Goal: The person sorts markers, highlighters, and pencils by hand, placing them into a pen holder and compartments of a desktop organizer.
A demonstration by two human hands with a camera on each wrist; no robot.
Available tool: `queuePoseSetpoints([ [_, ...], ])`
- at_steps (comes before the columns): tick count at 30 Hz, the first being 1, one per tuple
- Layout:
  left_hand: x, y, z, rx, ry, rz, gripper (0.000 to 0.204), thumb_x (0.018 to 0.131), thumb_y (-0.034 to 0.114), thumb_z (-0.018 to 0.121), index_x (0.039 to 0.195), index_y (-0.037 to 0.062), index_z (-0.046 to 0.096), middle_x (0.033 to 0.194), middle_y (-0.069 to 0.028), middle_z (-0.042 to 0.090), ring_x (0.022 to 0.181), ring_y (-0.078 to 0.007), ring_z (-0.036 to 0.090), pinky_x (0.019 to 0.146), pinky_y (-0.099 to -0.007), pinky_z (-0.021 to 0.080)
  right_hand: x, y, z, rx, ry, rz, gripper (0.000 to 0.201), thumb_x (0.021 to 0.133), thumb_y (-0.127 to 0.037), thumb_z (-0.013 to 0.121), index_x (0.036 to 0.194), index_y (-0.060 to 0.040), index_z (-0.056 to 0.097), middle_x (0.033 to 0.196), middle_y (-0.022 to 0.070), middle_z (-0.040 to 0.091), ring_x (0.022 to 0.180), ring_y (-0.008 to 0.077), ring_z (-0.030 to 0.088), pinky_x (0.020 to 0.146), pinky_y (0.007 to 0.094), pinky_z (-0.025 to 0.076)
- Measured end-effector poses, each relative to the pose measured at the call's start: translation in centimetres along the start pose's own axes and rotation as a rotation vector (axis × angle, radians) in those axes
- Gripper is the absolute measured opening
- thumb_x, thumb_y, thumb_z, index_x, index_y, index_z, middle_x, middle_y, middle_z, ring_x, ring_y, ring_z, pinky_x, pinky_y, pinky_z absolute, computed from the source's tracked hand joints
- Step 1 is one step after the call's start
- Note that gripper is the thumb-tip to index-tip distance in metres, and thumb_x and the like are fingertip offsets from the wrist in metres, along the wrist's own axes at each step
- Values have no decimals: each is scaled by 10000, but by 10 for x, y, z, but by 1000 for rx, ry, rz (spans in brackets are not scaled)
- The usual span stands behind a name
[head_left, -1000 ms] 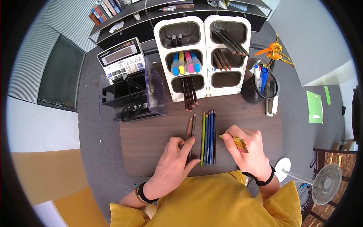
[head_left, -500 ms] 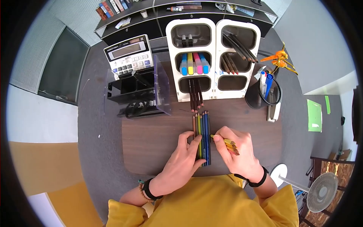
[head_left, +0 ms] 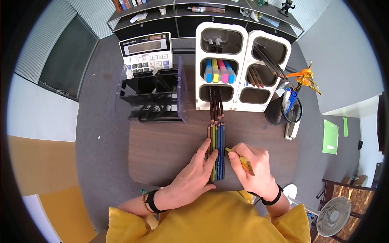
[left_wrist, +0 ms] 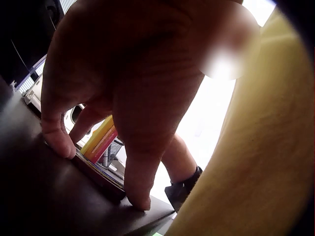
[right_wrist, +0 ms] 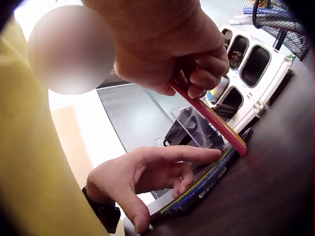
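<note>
A side-by-side row of colored pencils (head_left: 220, 164), brown, green and blue, lies on the dark wooden board in the head view. My left hand (head_left: 186, 180) rests along the left side of the row, fingertips on the brown and green pencils. Its thumb is down at the row's near end, as the right wrist view shows. To the right of the row, my right hand (head_left: 258, 172) grips a small bunch of yellow and red colored pencils (right_wrist: 216, 120). The bunch slants down, its lower end beside the row's right edge. The fingers hide its middle.
Behind the row stands a white organizer (head_left: 242, 60) with highlighters and dark pencils; several pencils (head_left: 216, 107) jut from its lower left compartment. A black desk caddy (head_left: 152, 95) and a calculator (head_left: 148, 52) are at left. A mesh pen cup (head_left: 279, 109) and stapler (head_left: 291, 130) stand right.
My left hand has slid right, bringing the brown pencils against the green and blue ones. My right hand keeps its bunch beside the row. The head view has shifted.
</note>
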State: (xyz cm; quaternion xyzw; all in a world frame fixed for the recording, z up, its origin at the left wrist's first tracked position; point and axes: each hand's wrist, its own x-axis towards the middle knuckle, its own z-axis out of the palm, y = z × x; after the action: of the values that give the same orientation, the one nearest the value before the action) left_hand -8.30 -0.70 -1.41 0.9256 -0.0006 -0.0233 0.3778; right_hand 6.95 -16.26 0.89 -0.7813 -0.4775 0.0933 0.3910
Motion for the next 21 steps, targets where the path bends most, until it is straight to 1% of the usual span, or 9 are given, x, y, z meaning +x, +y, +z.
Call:
queuePoseSetpoints([
  [2,-2,-1,2,-14,-1,-7,990,767,176,940,1528,-133,387,1646,-341,174,1505,-519,347,1194,-486,443,-3,-2,-1,-25,7,-40,198,985,-111,709,852,-44,579,701,106,590,585,324,602,523,426,446],
  [4,-2,-3,2,-20,2,-17,984,768,176,937,1522,-139,390,1647,-341,175,1500,-512,356,1192,-484,445,-8,-5,-5,-84,-41,-63,190,973,-114,718,855,-50,584,701,100,587,584,317,602,514,422,444],
  [10,-5,-3,1,-27,-6,15,960,772,197,937,1511,-132,418,1653,-330,193,1492,-493,372,1199,-468,438,-26,-12,-22,-60,-80,-40,159,971,-111,716,876,-49,606,702,90,606,564,307,605,499,415,439],
  [13,-6,-5,3,-8,-17,13,948,780,205,931,1512,-121,426,1651,-306,232,1490,-475,382,1211,-468,425,-31,-10,-23,-44,-59,-18,149,974,-108,713,882,-47,612,694,89,611,548,306,603,485,408,432],
  [15,-6,-8,5,-39,-15,3,924,796,202,917,1517,-110,430,1648,-274,270,1495,-448,388,1221,-473,412,-32,-8,-20,-46,-54,-9,153,977,-106,709,878,-47,609,687,90,605,544,306,601,482,408,429],
  [21,-8,-9,9,-37,13,16,900,814,202,902,1519,-107,435,1643,-238,309,1482,-431,411,1223,-475,410,-32,-4,-13,-51,-28,-4,183,987,-101,694,855,-42,582,677,110,584,551,331,598,492,425,431],
])
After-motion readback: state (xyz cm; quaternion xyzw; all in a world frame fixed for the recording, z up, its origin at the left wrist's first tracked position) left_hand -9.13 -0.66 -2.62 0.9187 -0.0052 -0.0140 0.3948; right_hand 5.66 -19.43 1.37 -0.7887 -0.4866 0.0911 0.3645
